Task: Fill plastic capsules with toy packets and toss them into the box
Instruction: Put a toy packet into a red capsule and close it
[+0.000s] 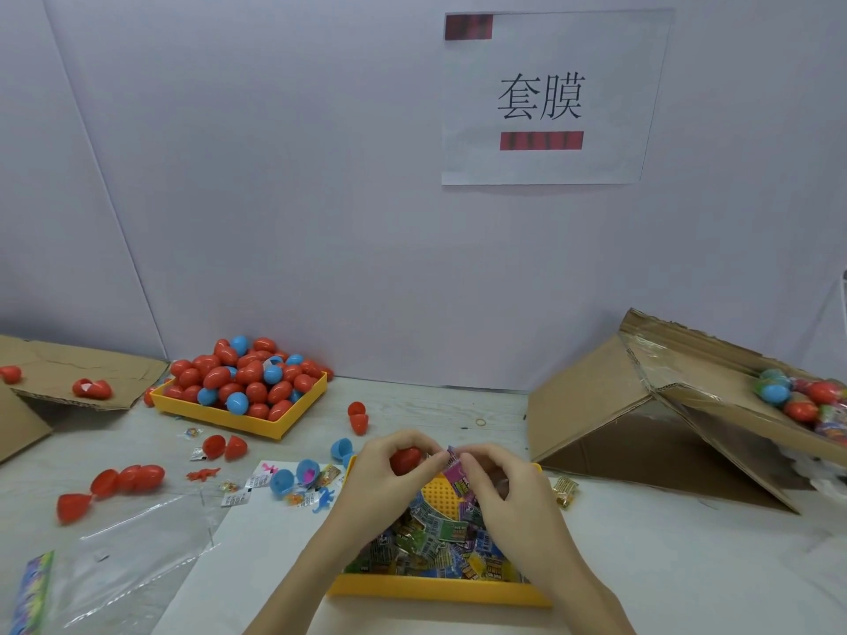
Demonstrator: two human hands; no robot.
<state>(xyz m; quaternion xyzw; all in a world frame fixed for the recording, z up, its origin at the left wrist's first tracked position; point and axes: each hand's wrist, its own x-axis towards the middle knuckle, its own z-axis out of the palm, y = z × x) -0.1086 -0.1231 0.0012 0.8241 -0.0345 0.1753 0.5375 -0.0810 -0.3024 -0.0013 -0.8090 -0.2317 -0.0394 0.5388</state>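
Observation:
My left hand (389, 474) grips a red capsule (406, 459) above the near yellow tray (440, 591), which is full of toy packets. My right hand (497, 485) pinches a purple toy packet (454, 469) right beside the capsule's open side. A second yellow tray (238, 421) at the back left is heaped with red and blue capsules. The tilted cardboard box (660, 405) at the right holds several filled capsules (800, 398) in its upper corner.
Loose red and blue capsule halves (293, 479), small toys and packets lie scattered across the table on the left. A clear plastic bag (119, 556) lies at the front left. Flattened cardboard (78, 373) sits at the far left. A paper sign (550, 98) hangs on the white wall.

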